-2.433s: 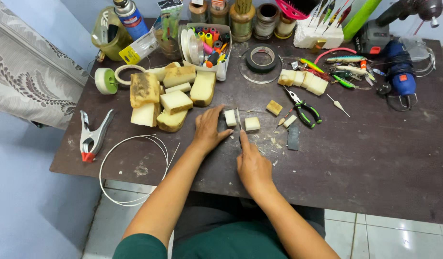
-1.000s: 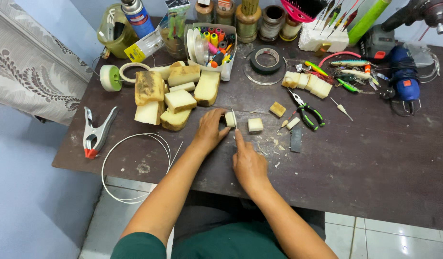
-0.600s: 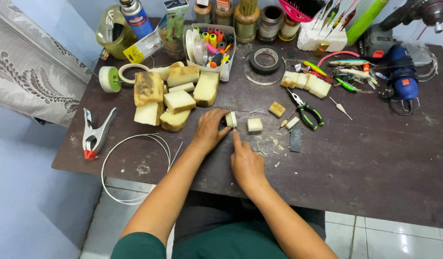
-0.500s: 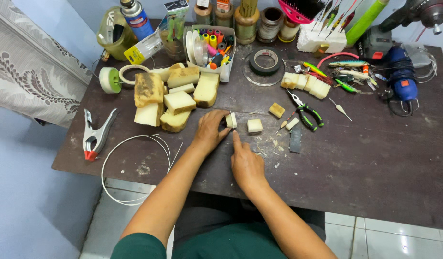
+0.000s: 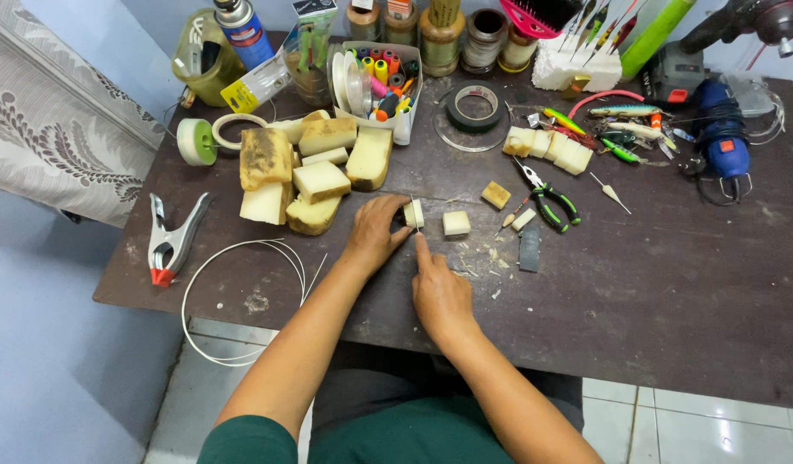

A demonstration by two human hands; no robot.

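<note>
Left hand (image 5: 375, 234) is pinching the small pale foam block (image 5: 414, 214) upright on the dark tabletop (image 5: 654, 292) while right hand (image 5: 438, 288) is pressing a thin blade (image 5: 412, 206) down into it, so steady downward slicing seems needed next.

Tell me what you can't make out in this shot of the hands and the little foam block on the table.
Head view only:
- Thin blade at the small foam block: too small to identify.
- Left hand covers the block's left side; its grip is hidden.
- Right hand: the palm side, and anything under it, is hidden.
- Drill, top right: cut off by the edge.
</note>
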